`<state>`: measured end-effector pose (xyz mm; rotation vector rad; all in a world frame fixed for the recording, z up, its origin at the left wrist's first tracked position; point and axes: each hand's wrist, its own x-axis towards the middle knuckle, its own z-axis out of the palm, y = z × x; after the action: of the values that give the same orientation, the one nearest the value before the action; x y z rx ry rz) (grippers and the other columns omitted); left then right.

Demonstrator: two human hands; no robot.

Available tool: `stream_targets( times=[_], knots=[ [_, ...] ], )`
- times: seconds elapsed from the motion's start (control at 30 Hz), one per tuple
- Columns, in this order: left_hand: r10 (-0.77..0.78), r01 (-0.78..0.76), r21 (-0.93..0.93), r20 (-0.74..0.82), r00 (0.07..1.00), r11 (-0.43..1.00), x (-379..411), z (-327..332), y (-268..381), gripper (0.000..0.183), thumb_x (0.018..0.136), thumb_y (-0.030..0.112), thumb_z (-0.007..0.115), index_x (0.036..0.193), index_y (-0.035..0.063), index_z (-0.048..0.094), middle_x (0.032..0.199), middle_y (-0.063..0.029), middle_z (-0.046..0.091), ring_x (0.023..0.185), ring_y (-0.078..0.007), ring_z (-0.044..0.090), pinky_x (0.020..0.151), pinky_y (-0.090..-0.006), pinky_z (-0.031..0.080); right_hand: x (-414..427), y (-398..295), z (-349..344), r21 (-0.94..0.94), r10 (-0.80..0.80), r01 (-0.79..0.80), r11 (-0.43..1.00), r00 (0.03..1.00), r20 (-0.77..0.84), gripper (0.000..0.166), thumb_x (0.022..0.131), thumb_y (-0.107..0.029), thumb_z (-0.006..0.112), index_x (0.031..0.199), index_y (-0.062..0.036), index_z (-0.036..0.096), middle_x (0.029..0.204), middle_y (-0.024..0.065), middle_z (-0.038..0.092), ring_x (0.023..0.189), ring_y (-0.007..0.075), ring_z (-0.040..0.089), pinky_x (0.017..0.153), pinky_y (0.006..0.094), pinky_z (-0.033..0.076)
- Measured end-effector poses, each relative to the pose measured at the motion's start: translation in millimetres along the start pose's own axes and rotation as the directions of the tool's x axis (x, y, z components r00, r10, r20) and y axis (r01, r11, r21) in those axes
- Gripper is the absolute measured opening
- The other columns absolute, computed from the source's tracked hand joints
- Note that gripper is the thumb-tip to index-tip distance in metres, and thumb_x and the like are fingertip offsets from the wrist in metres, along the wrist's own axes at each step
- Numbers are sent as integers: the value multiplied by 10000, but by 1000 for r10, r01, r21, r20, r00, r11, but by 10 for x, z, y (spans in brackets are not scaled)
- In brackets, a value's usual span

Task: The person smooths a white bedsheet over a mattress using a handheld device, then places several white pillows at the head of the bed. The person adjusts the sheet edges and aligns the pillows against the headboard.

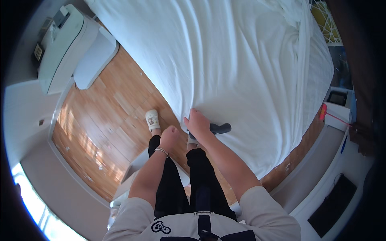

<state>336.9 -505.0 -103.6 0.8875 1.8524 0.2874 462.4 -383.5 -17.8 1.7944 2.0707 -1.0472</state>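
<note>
A white bed sheet (241,75) with long folds covers the bed in front of me. My right hand (199,122) is at the sheet's near edge, fingers curled down where a fold meets it. A dark grey, rounded object (221,128) like a handle sticks out beside my right wrist and partly passes under it. Whether my fingers grip the sheet or this object is hidden. My left hand (169,138), with bands at its wrist, is curled into a fist above the floor, left of the bed edge. Nothing shows in it.
A white desk with a glass top (61,45) and a rounded white panel (96,57) stand at upper left. Wood floor (120,90) bears small scraps. At right are a white bedside unit (337,113), a red fly swatter (323,112) and a black flat object (333,206).
</note>
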Motion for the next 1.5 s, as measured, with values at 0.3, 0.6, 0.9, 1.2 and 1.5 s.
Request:
stream_targets(
  times=[0.3,0.6,0.9,1.2,1.5],
  knots=[
    [-108,16,-466,-172,979,885,1884,-1581,553,269,940,222,434,1015,-2,565,773,-125,641,711,-244,652,621,-361,494,814,-827,77,-105,77,-93,990,986,-149,294,835,-281,644,944,-19,567,882,148,667,746,299,679,646,391,551],
    [59,-54,27,-221,973,998,1672,-2014,286,307,830,247,485,798,-32,610,803,-260,604,806,-436,587,671,-456,473,841,-868,142,-82,-23,17,996,997,-73,149,810,-157,575,909,-46,585,813,131,636,780,342,633,672,464,514],
    [84,-172,-591,-172,981,788,2340,-2555,406,241,925,201,519,1009,-17,583,735,-52,587,666,-112,577,603,-271,499,1440,-1611,-212,61,46,-34,998,975,-217,325,854,-296,603,1064,-71,501,919,141,620,807,350,631,678,466,511],
    [229,-210,102,-241,943,972,2975,-3413,797,250,904,215,464,914,-7,577,823,-224,636,788,-383,625,694,-442,503,2416,-2411,-627,51,-52,62,997,982,-181,387,823,-373,646,1005,-57,517,881,167,634,798,358,637,680,468,509],
    [17,1,348,-48,999,938,3040,-3968,372,256,879,244,518,882,4,607,863,-244,640,852,-410,612,737,-467,487,3233,-3042,-930,118,-68,77,990,995,-79,386,845,-392,623,952,-35,525,831,162,640,788,353,638,672,468,504]
  ],
)
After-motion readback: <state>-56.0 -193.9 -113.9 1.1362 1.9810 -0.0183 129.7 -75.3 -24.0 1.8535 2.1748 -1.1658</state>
